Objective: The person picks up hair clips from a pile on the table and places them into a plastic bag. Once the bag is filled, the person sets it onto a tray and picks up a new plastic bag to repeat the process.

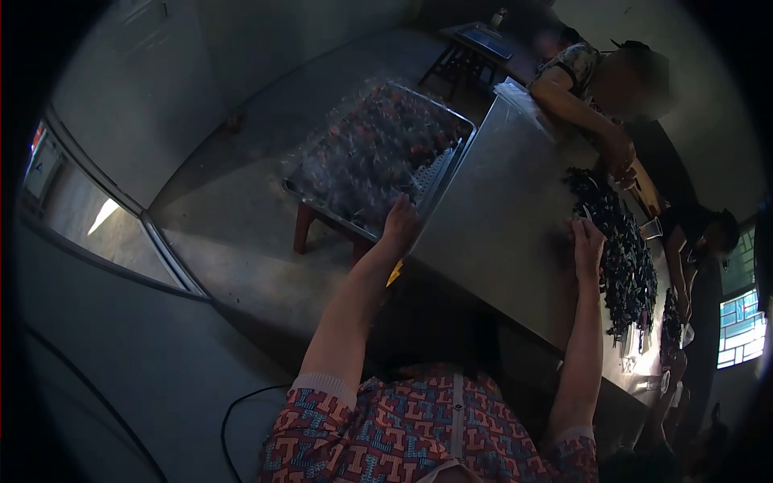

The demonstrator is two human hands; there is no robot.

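Observation:
My left hand is at the near right corner of a metal tray, its fingers curled together. What they hold, if anything, is too small to make out. Small pieces in clear wrapping, dark with touches of red, fill the tray in a blurred heap. A perforated white part shows along the tray's right side. Over the metal table, my right hand has its fingers pinched together beside a long pile of small dark pieces. Whatever is in that pinch cannot be made out.
The tray rests on a reddish-brown stool against the metal table. Across the table, a person's hands reach to the pile; other people work farther right. A stack of clear plastic sheets lies at the table's far end.

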